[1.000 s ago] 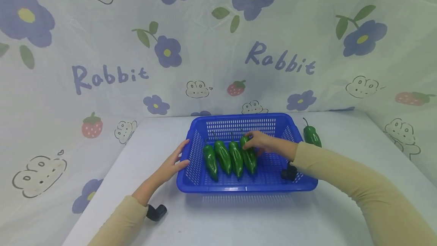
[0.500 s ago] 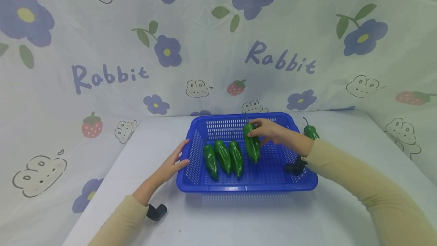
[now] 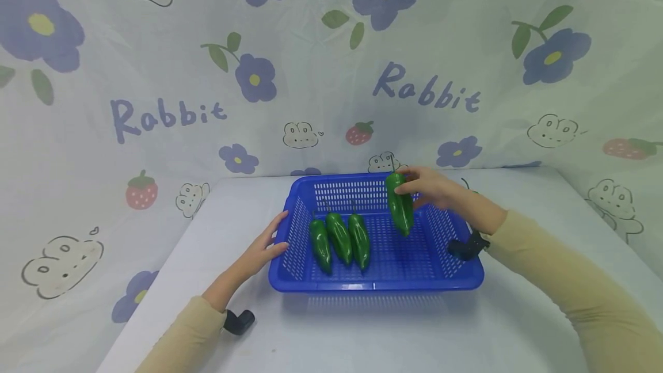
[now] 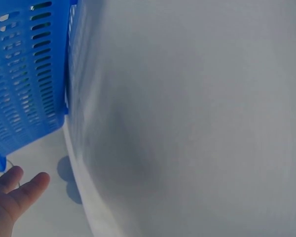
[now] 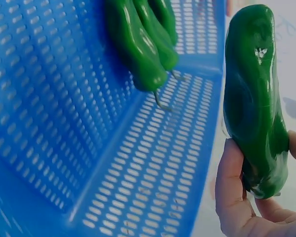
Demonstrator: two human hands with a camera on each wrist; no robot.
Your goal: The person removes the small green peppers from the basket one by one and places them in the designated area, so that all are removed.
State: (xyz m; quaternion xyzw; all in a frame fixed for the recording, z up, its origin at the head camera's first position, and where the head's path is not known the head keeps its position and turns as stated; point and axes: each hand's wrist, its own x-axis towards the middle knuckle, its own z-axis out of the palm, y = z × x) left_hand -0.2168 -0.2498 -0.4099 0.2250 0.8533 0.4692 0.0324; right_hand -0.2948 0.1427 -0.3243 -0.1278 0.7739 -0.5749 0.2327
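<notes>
My right hand pinches a glossy green pepper near its stem end and holds it over the right half of the blue basket. In the right wrist view the pepper stands between thumb and fingers, its tip pointing up. Three more peppers lie side by side on the left of the basket floor. My left hand rests at the basket's left rim with its fingers spread. The left wrist view has that hand beside the perforated basket wall.
Beyond the basket's right side another pepper is mostly covered by my right arm; its stem shows. The basket stands on a white-covered table. A printed cloth hangs behind. Each wrist carries a black camera.
My right hand has lifted the pepper off the basket floor and carried it up and to the right. The left hand stays at the rim.
</notes>
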